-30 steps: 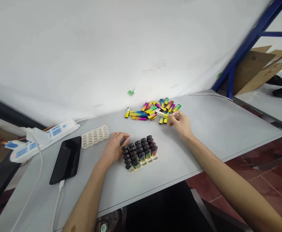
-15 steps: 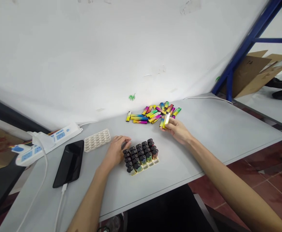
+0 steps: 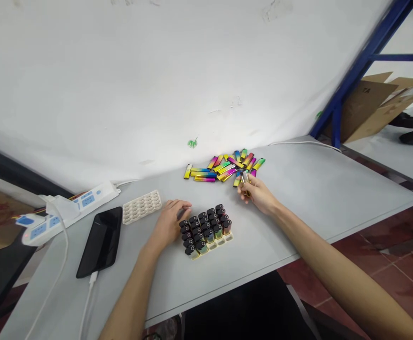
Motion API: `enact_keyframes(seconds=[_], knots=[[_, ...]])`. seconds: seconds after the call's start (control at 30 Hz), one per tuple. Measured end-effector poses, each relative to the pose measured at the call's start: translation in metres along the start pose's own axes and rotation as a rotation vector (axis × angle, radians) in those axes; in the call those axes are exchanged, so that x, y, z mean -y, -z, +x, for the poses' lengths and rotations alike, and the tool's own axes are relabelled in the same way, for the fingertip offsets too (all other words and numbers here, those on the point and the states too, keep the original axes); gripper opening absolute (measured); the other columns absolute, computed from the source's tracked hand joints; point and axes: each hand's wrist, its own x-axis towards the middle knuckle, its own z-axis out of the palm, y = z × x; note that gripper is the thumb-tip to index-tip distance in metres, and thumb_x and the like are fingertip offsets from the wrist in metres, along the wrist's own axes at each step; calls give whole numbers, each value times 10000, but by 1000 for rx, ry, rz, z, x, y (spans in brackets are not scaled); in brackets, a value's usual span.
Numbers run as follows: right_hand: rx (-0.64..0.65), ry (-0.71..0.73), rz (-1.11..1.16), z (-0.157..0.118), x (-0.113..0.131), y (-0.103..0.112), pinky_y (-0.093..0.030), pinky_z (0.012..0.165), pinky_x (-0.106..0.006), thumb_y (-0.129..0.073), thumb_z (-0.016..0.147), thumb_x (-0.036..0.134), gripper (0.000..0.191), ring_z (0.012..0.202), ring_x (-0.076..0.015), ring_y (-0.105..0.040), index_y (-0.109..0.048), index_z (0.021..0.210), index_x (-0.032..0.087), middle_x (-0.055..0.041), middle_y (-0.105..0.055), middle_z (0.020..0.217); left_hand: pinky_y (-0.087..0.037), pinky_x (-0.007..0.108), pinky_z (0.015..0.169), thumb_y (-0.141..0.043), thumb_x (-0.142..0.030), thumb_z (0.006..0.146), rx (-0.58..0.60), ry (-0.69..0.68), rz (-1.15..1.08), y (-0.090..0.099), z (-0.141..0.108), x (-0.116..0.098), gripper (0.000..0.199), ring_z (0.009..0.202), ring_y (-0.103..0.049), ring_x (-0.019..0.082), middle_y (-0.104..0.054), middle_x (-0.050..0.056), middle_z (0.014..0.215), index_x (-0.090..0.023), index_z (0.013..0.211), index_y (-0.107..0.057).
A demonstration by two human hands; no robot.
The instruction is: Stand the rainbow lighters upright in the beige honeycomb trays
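My right hand holds a shiny lighter upright between thumb and fingers, at the near edge of a loose pile of colourful lighters. My left hand rests on the table, fingers slightly bent and thumb apart, beside the left edge of a cream tray. Its fingers grip nothing visible. Several black-topped lighters stand upright in the tray, and a few holes along its near right edge hold nothing.
A second cream tray with bare holes lies left of my left hand. Beside it are a black phone on a white cable and a white power strip. The white wall rises behind the grey table.
My right hand has drawn slightly nearer with the lighter, which has turned in its fingers. My left hand and the trays have stayed in place.
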Motion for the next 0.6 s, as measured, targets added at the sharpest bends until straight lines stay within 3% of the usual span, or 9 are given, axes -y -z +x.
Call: enact_keyframes(seconds=[0.13, 0.23, 0.3, 0.6], knots=[[-12, 21, 69, 1, 1, 0, -187, 408, -192, -572, 791, 281, 116, 441, -55, -291, -509, 856, 208, 62, -471, 620, -457, 427, 905, -461, -338, 960, 4, -4, 1, 1, 0, -1, 202, 994, -554, 241, -686, 56, 999, -221, 973, -626], [-14, -25, 105, 2, 2, 2, -145, 407, -212, -456, 906, 555, 390, 433, -69, -206, -453, 725, 209, 70, -320, 534, -453, 425, 912, -464, -344, 958, 0, -1, 8, 0, 0, -1, 207, 995, -554, 242, -683, 56, 990, -218, 970, -629], [-20, -60, 108, 3, 2, 3, -131, 408, -221, -370, 918, 648, 501, 432, -71, -148, -406, 672, 213, 75, -251, 515, -450, 425, 916, -460, -346, 959, -1, -6, 9, -1, 0, 0, 215, 995, -556, 242, -681, 58, 990, -213, 969, -629], [-19, -115, 29, 2, 2, 1, -103, 410, -232, -298, 938, 636, 536, 429, -80, -98, -349, 607, 217, 69, -184, 491, -459, 418, 907, -465, -349, 955, 2, -5, -2, 1, 0, -1, 213, 993, -570, 240, -685, 54, 987, -217, 973, -632]])
